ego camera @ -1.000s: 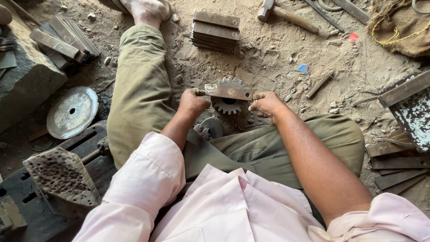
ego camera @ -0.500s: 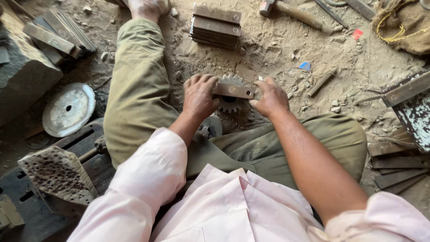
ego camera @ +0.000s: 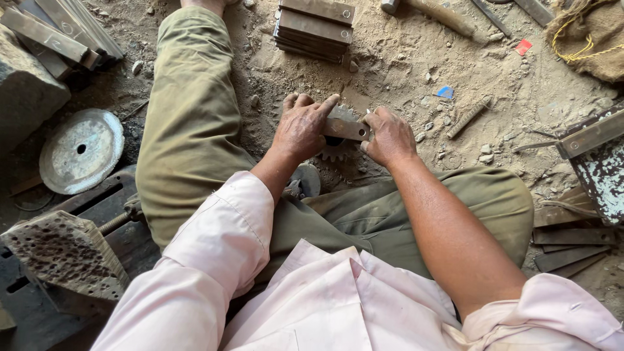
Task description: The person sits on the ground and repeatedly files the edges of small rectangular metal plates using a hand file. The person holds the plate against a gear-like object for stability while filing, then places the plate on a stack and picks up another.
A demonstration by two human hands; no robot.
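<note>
1. Round metal disc point(ego camera: 80, 149), with a centre hole, is lying near the left edge of the sandy ground point(ego camera: 403, 71), beside a pitted grey block point(ego camera: 62, 257) at the lower left corner.
2. Left hand point(ego camera: 302, 128) is resting palm-down over the left end of the flat metal bar point(ego camera: 346, 129); its fingers point(ego camera: 325, 104) are lying extended and only slightly curled, pressing rather than wrapping, so the hand is holding the bar down without clenching it.
3. Toothed gear point(ego camera: 335, 153) is lying on the ground between the person's legs, near the middle of the floor, directly under the bar; only part of its rim of teeth is showing.
4. Right hand point(ego camera: 389, 136) is gripping the right end of the bar, fingers curled around it and knuckles raised, closed on the bar.
5. Step in hand, as judged: the bar is being seated across the gear, both hands steadying it. The next move appears to call for even downward pressure from both sides so that the bar is not tilting off the teeth.
6. Stack of flat metal plates point(ego camera: 315, 26) is sitting at the top edge, above the hands; a hammer point(ego camera: 437, 14) is lying further right, and rusty strips point(ego camera: 572, 240) are lying at the right edge.
</note>
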